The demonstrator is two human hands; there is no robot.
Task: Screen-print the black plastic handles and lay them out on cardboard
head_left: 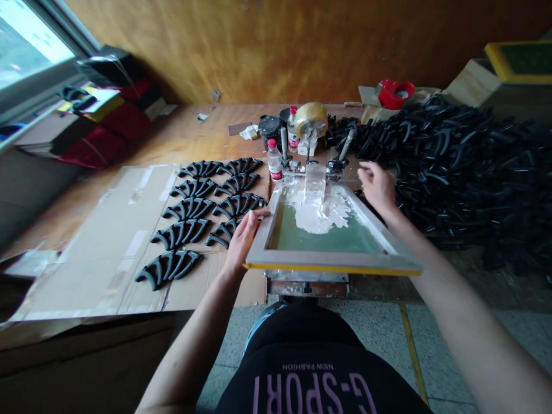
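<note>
A screen printing frame (332, 261) with a green mesh stands tilted up in front of me, a patch of pale ink (317, 215) on its mesh. My left hand (244, 238) is closed at the frame's left rail, its fingertips against the edge. Beyond the right rail, my right hand (378, 187) is raised with curled fingers, near the pile of black curved handles (444, 155); whatever it may pinch is too small to make out. A clear plate (315, 183) stands over the ink at the back of the frame.
Rows of black curved handles (170, 267) lie on a cardboard sheet (103, 247) at left. Behind the frame stand the clamp posts (345, 145), a tape roll (311, 119), a red-capped bottle (274, 161) and a dark tub (269, 129). A red tape dispenser (394, 95) sits back right.
</note>
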